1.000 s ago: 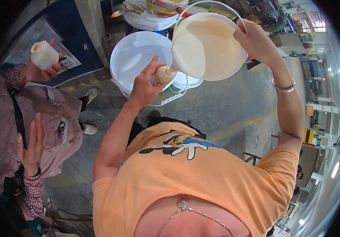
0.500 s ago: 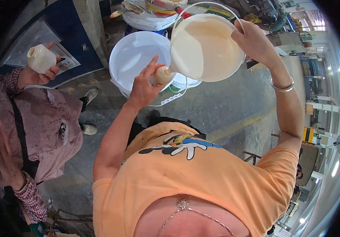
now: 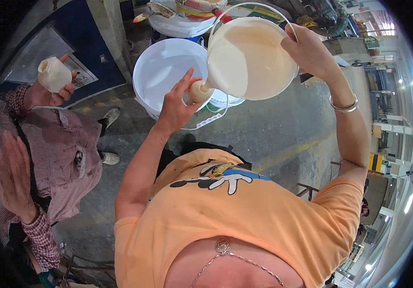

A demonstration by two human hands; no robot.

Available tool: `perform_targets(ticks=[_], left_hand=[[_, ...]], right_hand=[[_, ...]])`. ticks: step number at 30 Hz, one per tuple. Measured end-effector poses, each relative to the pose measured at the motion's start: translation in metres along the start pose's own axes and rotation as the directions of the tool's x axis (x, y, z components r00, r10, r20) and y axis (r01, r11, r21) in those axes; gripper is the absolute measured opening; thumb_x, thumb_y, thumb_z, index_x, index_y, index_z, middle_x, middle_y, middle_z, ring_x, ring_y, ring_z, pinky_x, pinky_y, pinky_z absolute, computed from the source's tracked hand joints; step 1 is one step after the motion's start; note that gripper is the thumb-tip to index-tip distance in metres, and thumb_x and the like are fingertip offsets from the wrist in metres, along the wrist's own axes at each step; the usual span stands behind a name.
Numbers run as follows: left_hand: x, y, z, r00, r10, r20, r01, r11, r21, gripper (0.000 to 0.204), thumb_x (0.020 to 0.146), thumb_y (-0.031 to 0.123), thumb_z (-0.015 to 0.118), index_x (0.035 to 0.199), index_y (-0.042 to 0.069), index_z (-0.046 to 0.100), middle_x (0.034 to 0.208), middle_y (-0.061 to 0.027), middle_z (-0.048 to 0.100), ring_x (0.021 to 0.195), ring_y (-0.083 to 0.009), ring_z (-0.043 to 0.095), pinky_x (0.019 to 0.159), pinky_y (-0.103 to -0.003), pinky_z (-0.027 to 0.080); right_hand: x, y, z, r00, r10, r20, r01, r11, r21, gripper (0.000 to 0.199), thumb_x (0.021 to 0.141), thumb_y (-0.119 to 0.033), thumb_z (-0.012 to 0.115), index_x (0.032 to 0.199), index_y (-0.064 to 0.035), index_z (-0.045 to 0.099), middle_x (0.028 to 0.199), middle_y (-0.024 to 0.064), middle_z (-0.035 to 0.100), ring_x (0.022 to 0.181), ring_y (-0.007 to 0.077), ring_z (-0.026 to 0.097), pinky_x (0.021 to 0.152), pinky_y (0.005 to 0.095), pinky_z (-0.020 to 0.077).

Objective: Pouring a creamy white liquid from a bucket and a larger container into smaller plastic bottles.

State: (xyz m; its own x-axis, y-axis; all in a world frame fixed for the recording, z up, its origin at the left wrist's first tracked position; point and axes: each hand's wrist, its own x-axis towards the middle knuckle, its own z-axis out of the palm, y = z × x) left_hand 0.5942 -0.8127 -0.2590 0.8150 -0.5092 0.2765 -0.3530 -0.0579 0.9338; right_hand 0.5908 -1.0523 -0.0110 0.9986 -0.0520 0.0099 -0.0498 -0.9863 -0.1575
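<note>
White printed sign (image 3: 82, 72) on blue panel (image 3: 72, 33), upper left

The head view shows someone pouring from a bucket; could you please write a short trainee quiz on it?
1. True or false: the tilted bucket holds a cream-coloured liquid.
2. Which hand holds the small bottle at the bucket's lip: A) left hand, B) right hand?
3. Fill in: the co-worker's raised hand holds a small cream-coloured ____.

Key: 1 true. 2 A; the right hand has its grip on the bucket's rim. 3 bottle.
</note>
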Motion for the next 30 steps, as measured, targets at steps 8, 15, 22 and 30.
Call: perform_targets(ticks=[8, 15, 22, 30], left_hand=[[0.0, 0.005, -0.002, 1.0, 0.01, -0.004, -0.01, 1.0, -0.016, 0.09, 0.072, 0.002, 0.078, 0.148, 0.005, 0.03, 0.127, -0.0131, 0.062, 0.121, -0.024, 0.057, 0.105, -0.039, 0.044], [-0.003, 0.01, -0.003, 0.999, 0.026, -0.028, -0.027, 0.999, -0.03, 0.089, 0.072, 0.002, 0.078, 0.148, 0.005, 0.032, 0.126, -0.0128, 0.062, 0.12, -0.0238, 0.058, 0.105, -0.039, 0.044], [-0.004, 0.011, -0.004, 0.999, 0.029, -0.031, -0.03, 0.999, -0.037, 0.09, 0.073, 0.003, 0.079, 0.148, 0.005, 0.03, 0.127, -0.0117, 0.062, 0.119, -0.0226, 0.058, 0.104, -0.038, 0.044], [0.002, 0.026, -0.01, 0.998, -0.057, -0.04, 0.053, 0.994, -0.097, 0.088, 0.073, 0.007, 0.076, 0.148, 0.006, 0.031, 0.128, -0.0129, 0.061, 0.119, -0.0251, 0.059, 0.104, -0.038, 0.044]], right_hand=[[-0.004, -0.007, -0.005, 1.0, 0.017, 0.014, -0.017, 1.0, -0.003, 0.02, 0.087, -0.014, 0.047, 0.075, 0.0001, 0.041, 0.055, 0.0043, 0.043, 0.044, 0.0107, 0.045, 0.04, 0.0315, 0.0406], [-0.006, -0.012, -0.01, 0.992, 0.096, 0.076, -0.093, 0.995, -0.037, 0.025, 0.087, -0.015, 0.047, 0.079, 0.0083, 0.051, 0.063, 0.022, 0.057, 0.057, 0.0258, 0.06, 0.06, 0.0414, 0.0491], [-0.015, -0.002, 0.001, 0.978, 0.178, 0.106, -0.194, 0.966, 0.169, 0.02, 0.089, -0.014, 0.047, 0.077, 0.0015, 0.051, 0.057, 0.0062, 0.052, 0.042, 0.012, 0.051, 0.038, 0.0277, 0.0434], [-0.024, 0.015, 0.017, 0.959, 0.216, 0.182, -0.271, 0.885, 0.379, 0.018, 0.088, -0.017, 0.051, 0.079, -0.0019, 0.052, 0.059, -0.001, 0.052, 0.042, 0.0058, 0.049, 0.035, 0.0219, 0.0422]])
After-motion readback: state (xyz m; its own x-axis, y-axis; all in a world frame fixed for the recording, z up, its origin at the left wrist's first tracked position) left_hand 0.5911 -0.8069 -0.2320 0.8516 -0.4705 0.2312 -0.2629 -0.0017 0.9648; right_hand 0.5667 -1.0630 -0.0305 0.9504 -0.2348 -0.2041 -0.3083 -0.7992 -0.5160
